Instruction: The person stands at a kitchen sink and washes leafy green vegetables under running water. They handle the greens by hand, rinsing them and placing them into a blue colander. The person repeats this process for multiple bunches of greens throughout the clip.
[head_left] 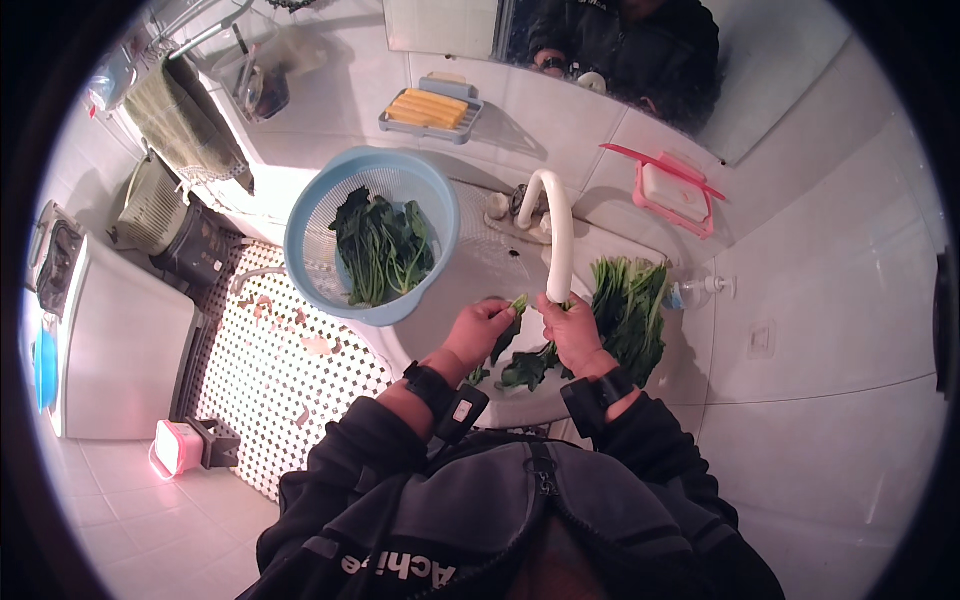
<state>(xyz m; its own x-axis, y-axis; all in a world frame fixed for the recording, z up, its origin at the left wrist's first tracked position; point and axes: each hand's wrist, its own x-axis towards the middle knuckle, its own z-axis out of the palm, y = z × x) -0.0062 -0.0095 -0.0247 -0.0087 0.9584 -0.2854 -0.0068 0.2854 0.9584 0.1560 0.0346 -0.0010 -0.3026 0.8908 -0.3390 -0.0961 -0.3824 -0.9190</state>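
Observation:
Over the white sink, my left hand pinches a leafy green stem, its dark leaf hanging beneath the fingers. Close beside it, my right hand is closed on more leafy greens, whose leaves droop toward the sink's near edge. The curved white faucet ends right at my right fingers and partly hides them. A pale blue basket rests on the sink's left side with a heap of dark greens in it. To the right lies a big bunch of greens, stems pointing away.
A clear pump bottle stands right of the bunch. On the wall are a grey soap rack with yellow bars, a pink soap dish and a mirror. A white appliance and a pink-white bucket stand at left.

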